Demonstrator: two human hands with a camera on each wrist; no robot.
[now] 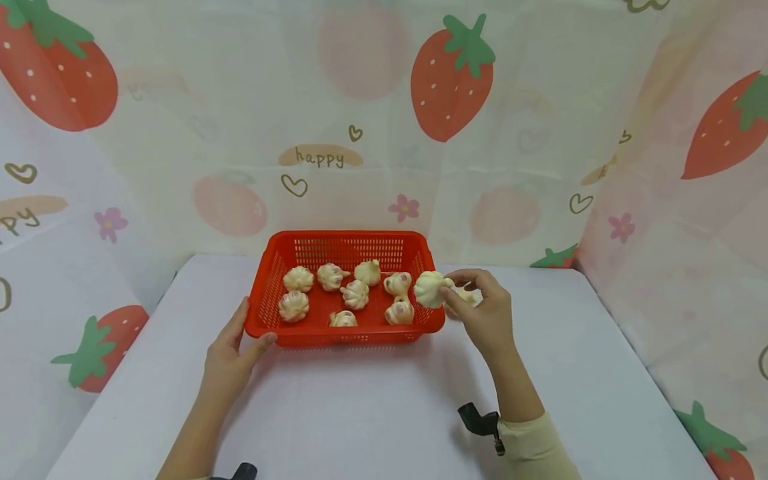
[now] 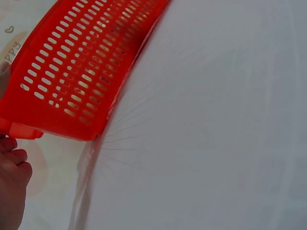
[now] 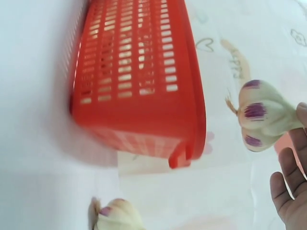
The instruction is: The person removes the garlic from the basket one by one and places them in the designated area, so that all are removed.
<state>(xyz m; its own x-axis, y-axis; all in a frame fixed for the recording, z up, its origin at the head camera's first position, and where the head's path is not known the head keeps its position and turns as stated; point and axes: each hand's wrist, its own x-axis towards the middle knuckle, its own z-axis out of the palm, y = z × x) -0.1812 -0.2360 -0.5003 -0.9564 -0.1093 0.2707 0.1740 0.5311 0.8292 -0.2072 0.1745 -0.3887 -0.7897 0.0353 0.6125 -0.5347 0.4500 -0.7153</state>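
Note:
A red plastic basket [image 1: 354, 339] with slotted walls stands on the white table, several garlic bulbs [image 1: 355, 295] spread over its floor. My left hand [image 1: 230, 363] grips its front left corner, thumb over the rim. Just above the basket's right rim, my right hand [image 1: 491, 319] pinches a garlic bulb [image 1: 429, 289] by its stem. In the right wrist view that bulb [image 3: 259, 115] shows purple patches and a tuft of roots. Another garlic bulb [image 3: 120, 216] lies on the table right of the basket, partly hidden behind my right hand in the head view.
The table [image 1: 360, 413] has a white cover. A cloth backdrop [image 1: 372, 193] printed with strawberries, hearts and flowers rises behind and at both sides. Black wrist mounts [image 1: 479, 420] sit on my forearms.

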